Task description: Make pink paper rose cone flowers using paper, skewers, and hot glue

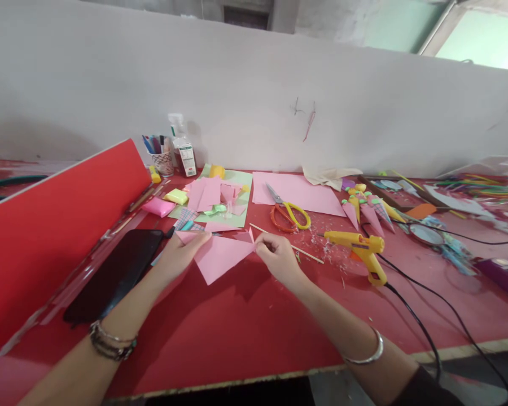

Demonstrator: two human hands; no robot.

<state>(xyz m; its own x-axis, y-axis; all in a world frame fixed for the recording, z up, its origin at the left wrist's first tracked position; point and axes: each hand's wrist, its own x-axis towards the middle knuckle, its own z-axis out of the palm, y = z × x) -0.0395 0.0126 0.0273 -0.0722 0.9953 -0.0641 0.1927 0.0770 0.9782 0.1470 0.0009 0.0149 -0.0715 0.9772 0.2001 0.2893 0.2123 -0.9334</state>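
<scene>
- Paper sheet (222, 256), pink: was held between your two hands over the near part of the red tabletop (237, 338), one corner pointing toward you.
- Handling (judged): the sheet looked light and thin, stiff enough to span your two grips, yet likely to crease under pressure or tear if pulled hard; its matte face suggested little slip.
- Places of hold (judged): the left edge and the right corner suited you best, since light pinches there left the middle flat.
- Left hand (182, 254): your thumb lay extended across the upper face, gripping near the left edge; the other fingers were hidden beneath.
- Right hand (277, 256): your fingers were curled, thumb and index pinching the right corner beside a narrow upturned flap (251, 235).
- Arms: your left forearm (146, 293) and right forearm (330, 318) converged from the lower corners; scissors (283, 201) lay beyond the right hand, a glue gun (359, 242) to its right.
</scene>
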